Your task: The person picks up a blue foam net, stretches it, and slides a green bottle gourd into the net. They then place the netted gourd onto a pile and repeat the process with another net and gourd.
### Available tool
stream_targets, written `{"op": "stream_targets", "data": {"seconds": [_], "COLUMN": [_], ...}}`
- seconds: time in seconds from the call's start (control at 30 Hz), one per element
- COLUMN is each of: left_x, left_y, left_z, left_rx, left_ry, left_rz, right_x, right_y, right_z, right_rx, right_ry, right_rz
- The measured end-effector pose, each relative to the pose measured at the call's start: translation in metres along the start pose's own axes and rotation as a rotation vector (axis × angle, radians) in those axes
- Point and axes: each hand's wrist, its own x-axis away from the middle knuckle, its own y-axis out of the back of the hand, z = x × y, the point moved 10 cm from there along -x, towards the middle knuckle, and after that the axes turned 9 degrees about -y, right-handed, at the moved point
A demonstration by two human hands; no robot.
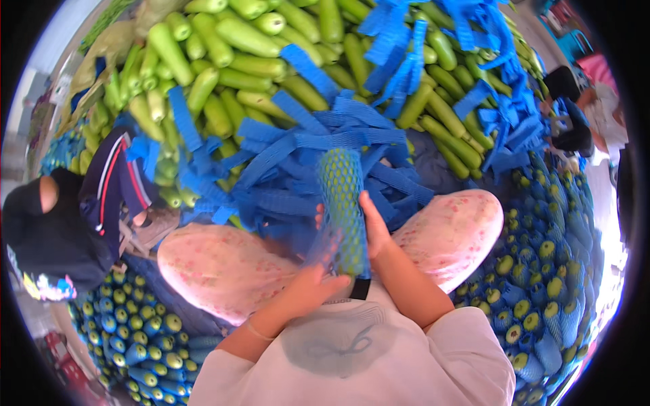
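A pale green gourd (345, 274) stands nearly upright in front of my body, covered almost to its near end by a blue foam net sleeve (342, 196). My right hand (374, 227) is wrapped round the netted gourd from the right, thumb along its side and fingertips showing on the left. At the near end, my left hand (313, 289) is closed on the sleeve's edge, its fingers blurred by motion. Beneath and beyond lies a heap of flat blue foam net sleeves (291, 162), partly over my lap.
Bare green gourds (237, 40) are piled at the far side. Netted gourds are stacked at the lower left (128, 338) and at the right (528, 291). A person in dark clothes (68, 216) sits close on the left; another person (596, 115) is at the far right.
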Motion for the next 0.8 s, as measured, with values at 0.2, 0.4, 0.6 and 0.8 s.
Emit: {"op": "stream_targets", "data": {"seconds": [0.2, 0.4, 0.6, 0.8], "left_x": [0.009, 0.017, -0.019, -0.008], "left_y": [0.029, 0.146, 0.098, 0.124], "left_z": [-0.071, 0.017, -0.018, 0.012], "left_rx": [0.467, 0.420, 0.030, -0.020], "left_ry": [-0.254, -0.216, -0.198, -0.076], "left_rz": [0.423, -0.595, -0.620, -0.636], "right_x": [0.117, 0.310, 0.355, 0.304], "right_y": [-0.029, 0.062, 0.233, 0.249], "right_z": [0.090, 0.168, 0.110, 0.074], "right_rx": [0.375, 0.772, 1.269, 1.929], "right_ry": [0.332, 0.663, 0.277, 0.221], "right_rz": [0.074, -0.379, -1.354, -1.446]}}
